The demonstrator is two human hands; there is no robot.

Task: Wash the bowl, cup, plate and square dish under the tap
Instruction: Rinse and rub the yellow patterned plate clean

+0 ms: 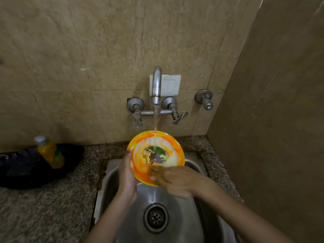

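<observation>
A yellow and orange plate (172,151) with a cartoon picture in its middle is tilted toward me above the steel sink (177,204). Water runs from the tap (156,85) onto the plate's upper inside. My left hand (127,178) grips the plate's left rim, thumb on the front. My right hand (173,181) is blurred and lies with its fingers against the plate's lower inner face. The bowl, cup and square dish are not in view.
A yellow liquid bottle (50,152) stands on a dark cloth (22,169) on the granite counter (43,207) at the left. Two tap handles (177,116) and a separate valve (205,99) stick out of the tiled wall. A side wall closes the right.
</observation>
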